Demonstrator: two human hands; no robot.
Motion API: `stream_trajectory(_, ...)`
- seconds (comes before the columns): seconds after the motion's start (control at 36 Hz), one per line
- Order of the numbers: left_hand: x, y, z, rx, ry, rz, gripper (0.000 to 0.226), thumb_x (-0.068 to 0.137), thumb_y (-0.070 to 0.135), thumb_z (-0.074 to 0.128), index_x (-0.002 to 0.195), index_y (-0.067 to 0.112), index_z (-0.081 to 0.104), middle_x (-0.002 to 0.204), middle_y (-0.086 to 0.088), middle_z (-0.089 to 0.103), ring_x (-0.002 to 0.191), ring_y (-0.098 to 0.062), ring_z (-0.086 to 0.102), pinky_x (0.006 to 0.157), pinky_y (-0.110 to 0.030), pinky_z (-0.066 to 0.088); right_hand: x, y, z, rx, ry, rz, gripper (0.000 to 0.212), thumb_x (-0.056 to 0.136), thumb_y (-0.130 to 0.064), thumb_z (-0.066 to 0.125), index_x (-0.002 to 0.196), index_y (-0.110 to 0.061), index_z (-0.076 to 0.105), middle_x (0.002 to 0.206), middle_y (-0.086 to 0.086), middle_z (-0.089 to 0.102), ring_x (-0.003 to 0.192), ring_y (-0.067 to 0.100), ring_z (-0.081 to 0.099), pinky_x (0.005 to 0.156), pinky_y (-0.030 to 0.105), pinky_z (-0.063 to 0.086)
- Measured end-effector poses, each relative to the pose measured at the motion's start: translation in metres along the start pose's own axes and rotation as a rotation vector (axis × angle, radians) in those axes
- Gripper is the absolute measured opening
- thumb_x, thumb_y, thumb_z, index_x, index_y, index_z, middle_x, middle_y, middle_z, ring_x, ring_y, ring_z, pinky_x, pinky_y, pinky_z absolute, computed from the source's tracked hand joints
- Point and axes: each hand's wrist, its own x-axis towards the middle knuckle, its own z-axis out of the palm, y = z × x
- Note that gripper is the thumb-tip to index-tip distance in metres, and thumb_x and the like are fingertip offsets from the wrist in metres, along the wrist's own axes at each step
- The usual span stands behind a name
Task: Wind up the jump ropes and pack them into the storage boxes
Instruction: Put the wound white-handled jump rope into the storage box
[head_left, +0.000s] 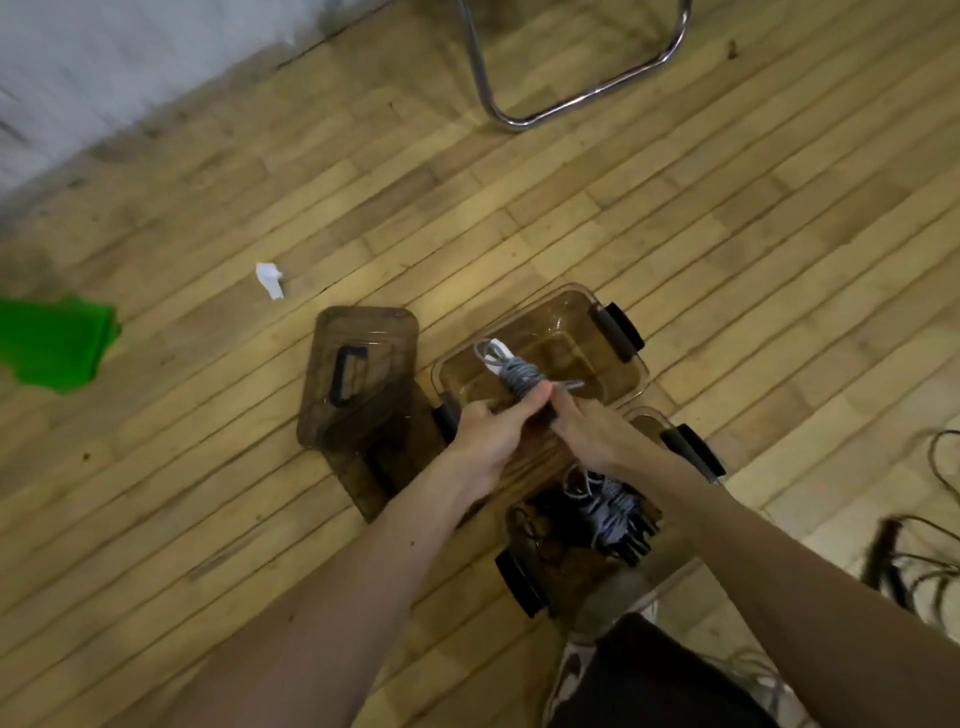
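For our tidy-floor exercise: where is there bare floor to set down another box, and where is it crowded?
Bare: the floor between white scrap, chair frame and far box; also between green sheet and lid. Crowded: where the left hand and right hand hold the wound rope, beside lid and near box; loose ropes at right.

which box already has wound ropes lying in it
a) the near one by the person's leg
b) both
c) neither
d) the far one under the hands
A: the near box holds a pile of wound ropes, while the far box shows a bare bottom; the bundle above it is gripped by the left hand and right hand.
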Motion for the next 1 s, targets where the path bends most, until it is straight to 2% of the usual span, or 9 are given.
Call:
stream_trajectory(0.08, 0.044, 0.004, -0.008, -0.045, 0.032, -0.051, 0.066, 0.071, 0.033, 0.083, 0.124, -0.001, 0.063, 0.115, -0.013, 0.072, 0.101, -0.025, 0.071, 0.092, -0.041, 0.059, 0.045, 0.003, -0.002, 0.086, 0.078, 0.057, 0.034, 0.108, -0.04, 0.041, 0.081, -0.02, 0.052, 0.072, 0.003, 0.052, 0.068, 0.018, 0.05, 0.064, 0.032, 0.041)
stream_trajectory(0.14, 0.073, 0.001, -0.014, -0.011, 0.075, -0.108, 0.053, 0.079, 0.026, 0.082, 0.12, -0.002, 0.063, 0.113, -0.013, 0.07, 0.094, -0.021, 0.071, 0.078, -0.033, 0.062, 0.073, 0.009, -0.002, 0.259, 0.21, 0.109, 0.026, 0.098, -0.037, 0.063, 0.105, -0.012, 0.059, 0.09, 0.0, 0.06, 0.088, 0.021, 0.06, 0.065, 0.027, 0.044)
stream_trajectory(0.19, 0.096, -0.002, -0.018, 0.086, 0.133, -0.126, 0.045, 0.083, 0.022, 0.08, 0.117, -0.002, 0.063, 0.11, -0.012, 0.069, 0.088, -0.018, 0.068, 0.062, -0.026, 0.061, 0.095, 0.012, 0.001, 0.292, 0.233, 0.147, 0.046, 0.093, -0.026, 0.071, 0.131, -0.013, 0.048, 0.111, 0.001, 0.055, 0.108, 0.024, 0.06, 0.078, 0.031, 0.051)
stream_trajectory(0.31, 0.145, -0.016, -0.027, 0.339, 0.239, -0.113, 0.045, 0.08, 0.021, 0.084, 0.113, -0.002, 0.064, 0.104, -0.016, 0.07, 0.08, -0.024, 0.073, 0.055, -0.029, 0.06, 0.142, 0.029, 0.029, 0.061, 0.123, 0.116, 0.016, 0.098, -0.016, 0.06, 0.112, -0.011, 0.064, 0.114, 0.01, 0.066, 0.097, 0.023, 0.064, 0.079, 0.033, 0.055)
stream_trajectory(0.42, 0.182, -0.03, -0.028, 0.845, 0.356, -0.027, 0.034, 0.083, 0.021, 0.081, 0.108, 0.006, 0.063, 0.106, -0.012, 0.067, 0.094, -0.029, 0.069, 0.078, -0.034, 0.06, 0.171, 0.042, 0.055, -0.003, -0.013, 0.09, 0.013, 0.099, -0.019, 0.058, 0.097, -0.008, 0.064, 0.112, 0.014, 0.066, 0.105, 0.026, 0.063, 0.079, 0.031, 0.049)
stream_trajectory(0.64, 0.206, -0.052, -0.022, 1.285, 0.429, 0.005, 0.027, 0.094, 0.006, 0.063, 0.121, 0.004, 0.061, 0.124, -0.014, 0.062, 0.116, -0.027, 0.06, 0.074, -0.026, 0.04, 0.193, 0.053, 0.071, -0.187, -0.179, 0.049, 0.027, 0.108, -0.017, 0.043, 0.124, -0.004, 0.06, 0.126, 0.014, 0.062, 0.114, 0.028, 0.059, 0.09, 0.033, 0.047)
stream_trajectory(0.78, 0.187, -0.045, -0.015, 1.29, 0.405, -0.011, 0.025, 0.091, 0.012, 0.068, 0.114, 0.003, 0.063, 0.11, -0.016, 0.066, 0.101, -0.031, 0.067, 0.084, -0.033, 0.056, 0.178, 0.06, 0.063, -0.234, -0.055, 0.014, 0.029, 0.105, -0.019, 0.048, 0.13, -0.008, 0.055, 0.132, 0.013, 0.057, 0.114, 0.029, 0.058, 0.084, 0.032, 0.046)
stream_trajectory(0.89, 0.151, -0.02, -0.005, 1.289, 0.359, 0.016, 0.027, 0.098, 0.02, 0.063, 0.076, 0.009, 0.05, 0.068, -0.013, 0.061, 0.054, -0.022, 0.068, 0.05, -0.031, 0.058, 0.138, 0.061, 0.033, -0.147, 0.118, -0.035, 0.031, 0.102, -0.019, 0.049, 0.131, -0.014, 0.058, 0.132, 0.012, 0.057, 0.114, 0.028, 0.058, 0.092, 0.036, 0.05)
stream_trajectory(1.0, 0.092, 0.014, 0.026, 1.356, 0.22, 0.32, 0.024, 0.097, 0.025, 0.057, 0.085, 0.006, 0.061, 0.075, -0.012, 0.068, 0.06, -0.025, 0.069, 0.052, -0.032, 0.052, 0.06, 0.053, -0.013, -0.044, 0.373, -0.162, 0.03, 0.1, -0.016, 0.048, 0.124, -0.021, 0.066, 0.118, -0.002, 0.062, 0.107, 0.015, 0.057, 0.088, 0.028, 0.047)
